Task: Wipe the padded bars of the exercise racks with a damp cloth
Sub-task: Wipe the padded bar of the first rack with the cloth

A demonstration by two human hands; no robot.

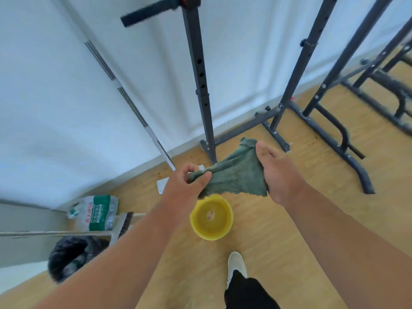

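1. Both hands are stretching a green cloth (236, 177) above a yellow bowl (211, 217), likely so drips fall in
2. Left hand (185, 186) is pinching one bunched corner; right hand (276, 172) is gripping the opposite edge
3. A padded bar (148, 12) is waiting at eleven o'clock, unwiped

I count one green cloth (236, 177) above one yellow bucket (211, 217), two black racks (200, 85) beyond it, one bottle (98, 211) left.

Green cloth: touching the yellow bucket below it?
Cannot tell. In the head view the green cloth, held by both hands, overlaps the yellow bucket rim; no gap shows.
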